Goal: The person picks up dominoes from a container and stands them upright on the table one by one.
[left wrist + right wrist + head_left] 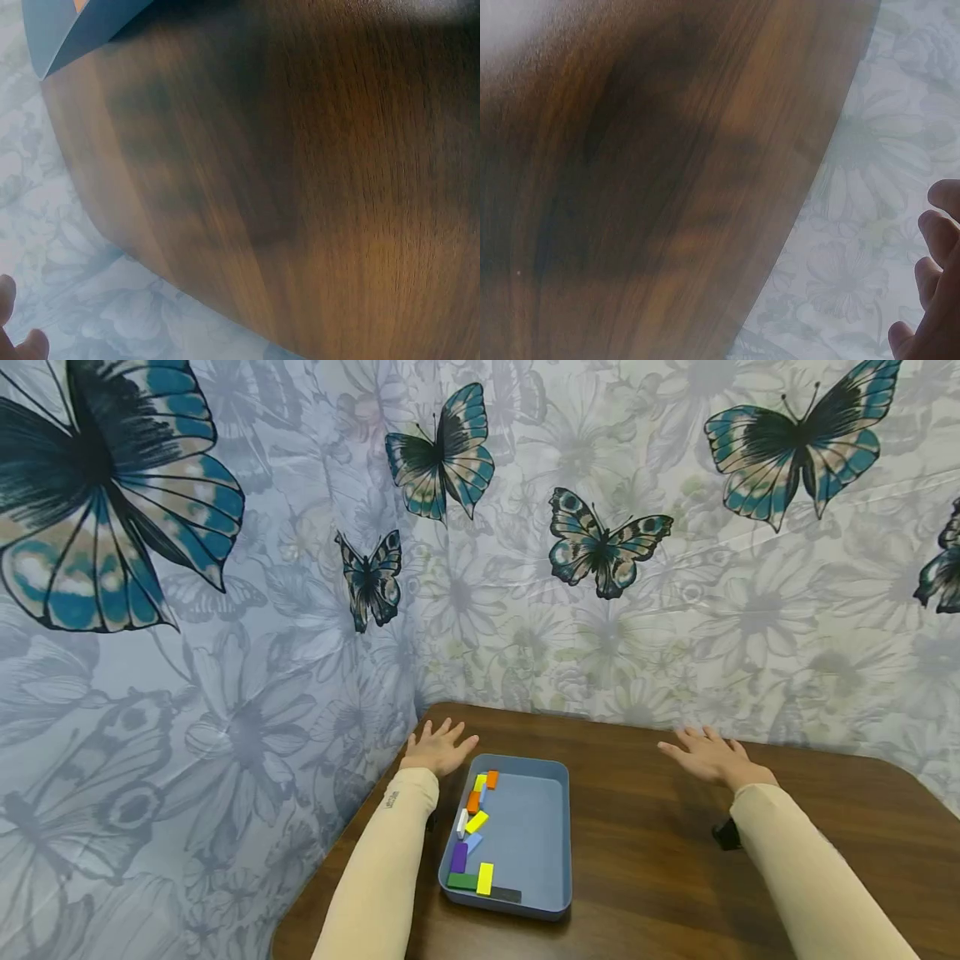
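My left hand (435, 750) is held out near the table's far left corner, fingers spread, with nothing in it. Just beside it stands a blue-grey tray (528, 835). Along the tray's left side lie several coloured blocks, among them a purple block (459, 857), a white block (462, 823), a green block (462, 882) and a yellow block (485, 878). A dark grey block (506, 895) lies by the tray's near wall. Well to the right, my right hand (716, 758) reaches out over the table, its fingers straight and holding nothing.
The brown wooden table (637, 843) has rounded corners. Behind it and along its left side hangs pale cloth (510, 635) printed with flowers and butterflies. Black wrist straps show below both sleeves, and the hands cast soft shadows on the wood.
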{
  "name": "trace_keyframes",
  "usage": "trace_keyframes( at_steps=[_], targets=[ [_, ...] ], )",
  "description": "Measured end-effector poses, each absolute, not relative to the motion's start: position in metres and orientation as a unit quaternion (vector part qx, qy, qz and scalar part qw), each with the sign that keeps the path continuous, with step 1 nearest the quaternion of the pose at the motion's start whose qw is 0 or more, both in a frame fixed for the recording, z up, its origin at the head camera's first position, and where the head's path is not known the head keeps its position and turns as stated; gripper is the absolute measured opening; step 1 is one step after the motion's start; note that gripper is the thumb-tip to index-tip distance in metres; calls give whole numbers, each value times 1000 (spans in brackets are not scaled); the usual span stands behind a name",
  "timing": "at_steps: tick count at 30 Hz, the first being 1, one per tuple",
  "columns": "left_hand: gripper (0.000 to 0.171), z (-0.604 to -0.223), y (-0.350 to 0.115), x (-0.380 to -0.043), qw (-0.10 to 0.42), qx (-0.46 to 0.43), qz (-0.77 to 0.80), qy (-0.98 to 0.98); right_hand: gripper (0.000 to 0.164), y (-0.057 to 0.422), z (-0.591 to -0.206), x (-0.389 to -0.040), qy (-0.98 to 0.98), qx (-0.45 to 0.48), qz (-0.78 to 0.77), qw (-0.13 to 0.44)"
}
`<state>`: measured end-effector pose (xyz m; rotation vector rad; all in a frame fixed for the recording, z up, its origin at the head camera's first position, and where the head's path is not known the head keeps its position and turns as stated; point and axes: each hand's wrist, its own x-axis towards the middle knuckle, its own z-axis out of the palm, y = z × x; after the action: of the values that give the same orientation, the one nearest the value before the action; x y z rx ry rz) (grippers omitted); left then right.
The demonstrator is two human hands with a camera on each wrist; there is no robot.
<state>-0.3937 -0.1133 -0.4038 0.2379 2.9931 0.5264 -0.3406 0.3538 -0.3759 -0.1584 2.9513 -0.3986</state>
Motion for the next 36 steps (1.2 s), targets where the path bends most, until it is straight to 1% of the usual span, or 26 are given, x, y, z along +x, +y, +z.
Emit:
trace_keyframes(
  at_steps=[9, 17, 24, 28, 36],
  targets=[
    [78, -403, -116, -398, 28, 80, 162, 983, 97, 349, -377, -337, 981, -45, -167, 85],
    [78, -396, -116, -399, 27, 83, 142, 986, 97, 353, -377, -332, 984, -44, -162, 65],
    [82, -390, -118, -395, 18, 85, 143, 986, 99, 353, -376, -334, 985, -43, -155, 58],
    [85, -389, -118, -396, 33, 77, 139, 987, 100, 353, -378, -334, 986, -38, -150, 64],
    [91, -388, -120, -398, 36, 76, 140, 986, 101, 351, -381, -330, 986, -39, -150, 60]
  ],
)
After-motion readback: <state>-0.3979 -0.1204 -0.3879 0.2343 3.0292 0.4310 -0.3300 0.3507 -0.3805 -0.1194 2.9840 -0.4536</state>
